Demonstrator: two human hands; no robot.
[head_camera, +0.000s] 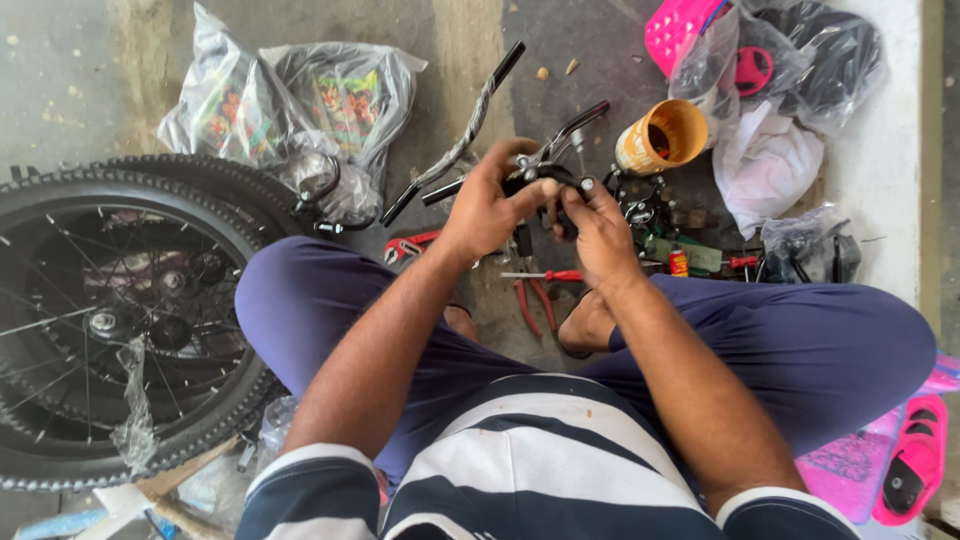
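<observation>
I sit cross-legged on a concrete floor. My left hand (487, 205) and my right hand (596, 228) meet in front of me, both gripping a black brake lever assembly (550, 165) with a silver lever pointing up and right. A black handlebar (462, 135) lies on the floor just beyond my left hand. Red-handled pliers (533, 297) and a red-handled screwdriver (545, 275) lie on the floor under my hands.
Stacked bicycle wheels (110, 310) with knobby tyres lie at my left. Plastic bags (290, 105) with parts lie behind them. An orange-rimmed tin (662, 137), small bike parts, more bags (770, 160) and pink plastic pieces (905, 465) lie at the right.
</observation>
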